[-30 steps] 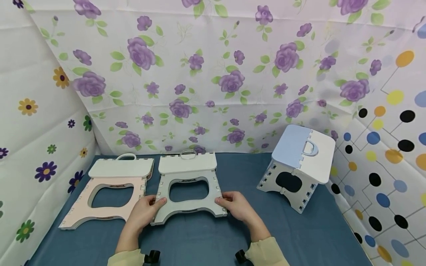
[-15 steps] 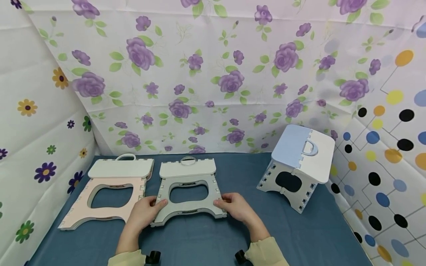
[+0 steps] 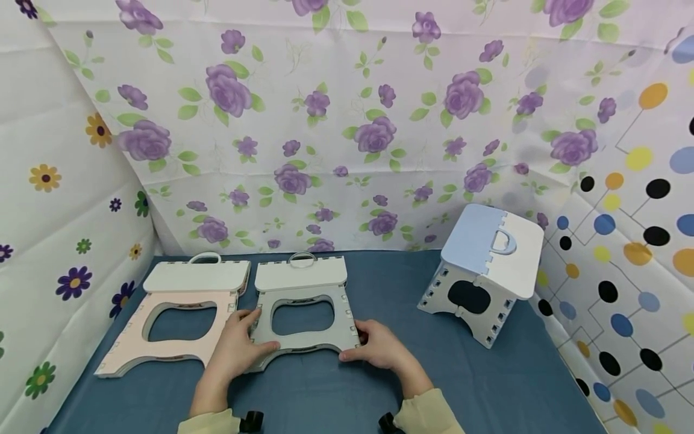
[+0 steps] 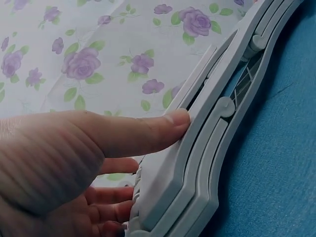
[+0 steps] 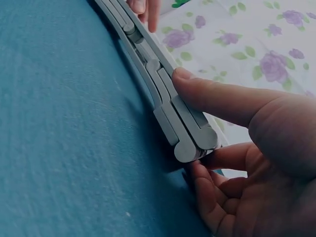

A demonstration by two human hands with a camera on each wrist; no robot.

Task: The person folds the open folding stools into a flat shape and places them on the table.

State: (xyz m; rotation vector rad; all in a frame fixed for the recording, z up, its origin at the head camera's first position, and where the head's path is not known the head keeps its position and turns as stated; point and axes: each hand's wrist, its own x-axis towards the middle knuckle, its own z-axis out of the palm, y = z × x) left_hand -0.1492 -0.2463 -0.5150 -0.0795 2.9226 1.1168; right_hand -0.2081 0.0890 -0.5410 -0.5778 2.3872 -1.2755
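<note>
A grey folding stool with a white seat flap lies folded flat on the blue cloth, in the middle of the head view. My left hand grips its near left corner. In the left wrist view, that thumb lies against the stool's edge while the fingers touch its hinged side. At the near right corner, my right hand holds the same stool. Its thumb presses the upper edge in the right wrist view, with curled fingers around the corner below.
A pink folding stool lies folded just left of the grey one, close to my left hand. On the right, a blue and white stool stands unfolded. Patterned cloth walls enclose the back and sides of the blue cloth.
The grey stool has shifted slightly left, nearer the pink one. Both thumbs have moved from its top face toward the near edge. The other two stools stay in place.
</note>
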